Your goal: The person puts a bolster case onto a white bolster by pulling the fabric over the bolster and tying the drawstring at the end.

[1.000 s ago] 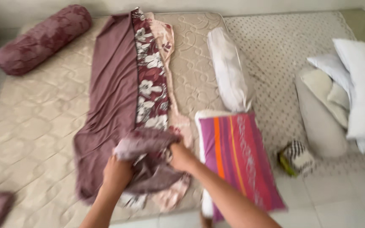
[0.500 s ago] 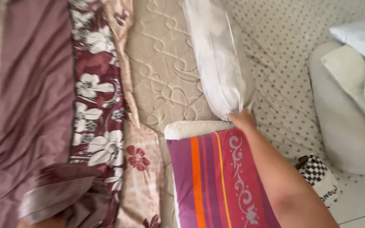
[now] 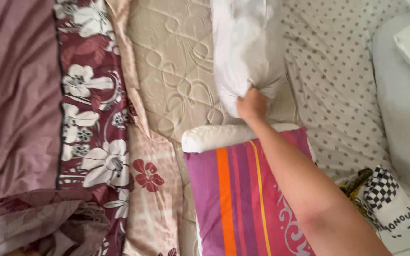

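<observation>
Right hand (image 3: 251, 104) closed on the near end of the white bolster (image 3: 245, 47), which lies on the beige mattress (image 3: 176, 71) just beyond the striped pillow (image 3: 233, 199). Step looks like gripping to lift; next calls for a firm pull clear of the pillow. Left hand not visible, state unknown.

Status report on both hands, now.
Right hand gripping long white bolster pillow by its end. Left hand out of view. Striped pink-purple pillow just below it.
</observation>
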